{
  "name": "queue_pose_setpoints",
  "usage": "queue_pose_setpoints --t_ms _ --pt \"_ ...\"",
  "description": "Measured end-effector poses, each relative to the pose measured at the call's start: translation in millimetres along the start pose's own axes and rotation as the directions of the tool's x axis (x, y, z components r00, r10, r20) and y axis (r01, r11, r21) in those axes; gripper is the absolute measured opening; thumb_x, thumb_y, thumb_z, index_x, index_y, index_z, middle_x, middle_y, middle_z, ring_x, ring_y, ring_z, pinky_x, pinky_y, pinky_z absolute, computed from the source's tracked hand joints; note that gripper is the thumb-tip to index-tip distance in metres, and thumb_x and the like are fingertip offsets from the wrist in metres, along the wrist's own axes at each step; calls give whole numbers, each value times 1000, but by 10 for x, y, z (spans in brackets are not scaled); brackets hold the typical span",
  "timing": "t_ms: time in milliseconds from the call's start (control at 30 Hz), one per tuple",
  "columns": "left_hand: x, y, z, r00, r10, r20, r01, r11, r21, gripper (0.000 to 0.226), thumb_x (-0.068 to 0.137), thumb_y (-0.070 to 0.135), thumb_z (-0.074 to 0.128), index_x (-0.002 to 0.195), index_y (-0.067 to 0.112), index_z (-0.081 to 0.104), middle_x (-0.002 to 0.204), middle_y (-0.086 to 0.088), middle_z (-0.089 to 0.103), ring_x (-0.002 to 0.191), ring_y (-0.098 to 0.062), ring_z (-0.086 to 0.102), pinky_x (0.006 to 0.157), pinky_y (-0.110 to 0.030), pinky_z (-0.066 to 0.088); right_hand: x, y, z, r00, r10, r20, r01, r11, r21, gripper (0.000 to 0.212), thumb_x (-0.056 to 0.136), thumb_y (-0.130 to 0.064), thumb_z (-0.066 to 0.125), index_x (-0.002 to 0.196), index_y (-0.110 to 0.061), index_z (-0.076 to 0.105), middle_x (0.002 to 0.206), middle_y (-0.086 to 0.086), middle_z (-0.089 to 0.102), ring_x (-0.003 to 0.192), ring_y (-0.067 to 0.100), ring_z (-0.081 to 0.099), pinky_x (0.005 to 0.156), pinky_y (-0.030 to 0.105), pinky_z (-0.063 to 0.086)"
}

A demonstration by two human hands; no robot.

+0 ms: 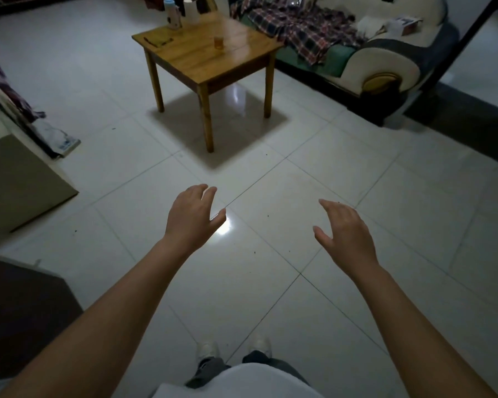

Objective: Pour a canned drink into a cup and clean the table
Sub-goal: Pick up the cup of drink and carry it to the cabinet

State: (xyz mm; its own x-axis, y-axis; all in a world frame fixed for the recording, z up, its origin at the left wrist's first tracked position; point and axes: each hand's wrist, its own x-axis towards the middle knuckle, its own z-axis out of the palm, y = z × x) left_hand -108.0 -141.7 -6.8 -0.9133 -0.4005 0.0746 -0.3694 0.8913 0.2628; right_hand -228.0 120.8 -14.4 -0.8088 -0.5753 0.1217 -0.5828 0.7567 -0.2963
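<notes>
Your left hand and right hand: both grips wide, fingers relaxed, holding nothing, over floor. Cup with amber drink stands upright on table, well ahead, slightly left of centre. Left hand marginally nearer. Can not identifiable. Step forward first.

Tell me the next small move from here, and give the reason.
Probably step forward to the wooden table. Both the left hand and right hand hang open over bare floor, holding nothing, and the cup stands on the table well beyond them.
</notes>
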Motion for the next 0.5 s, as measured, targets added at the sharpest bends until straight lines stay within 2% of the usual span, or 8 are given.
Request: queue_pose_setpoints --t_ms 267,500 --pt "323 349 271 998 -30 57 29 999 24 54 89 35 53 133 6 44 135 -16 49 126 -30 43 102 -40 35 276 479 -42 999 0 41 1 1000 -12 52 87 -26 59 133 -9 43 128 10 54 120 29 46 98 43 39" --pt "831 540 475 994 9 105 -13 999 43 52 89 34 53 131 6 45 134 -15 49 124 -31 44 102 -38 35 736 720 14 994 -14 111 19 999 -46 54 89 -30 55 137 -12 38 134 7 50 125 26 42 101 40 36"
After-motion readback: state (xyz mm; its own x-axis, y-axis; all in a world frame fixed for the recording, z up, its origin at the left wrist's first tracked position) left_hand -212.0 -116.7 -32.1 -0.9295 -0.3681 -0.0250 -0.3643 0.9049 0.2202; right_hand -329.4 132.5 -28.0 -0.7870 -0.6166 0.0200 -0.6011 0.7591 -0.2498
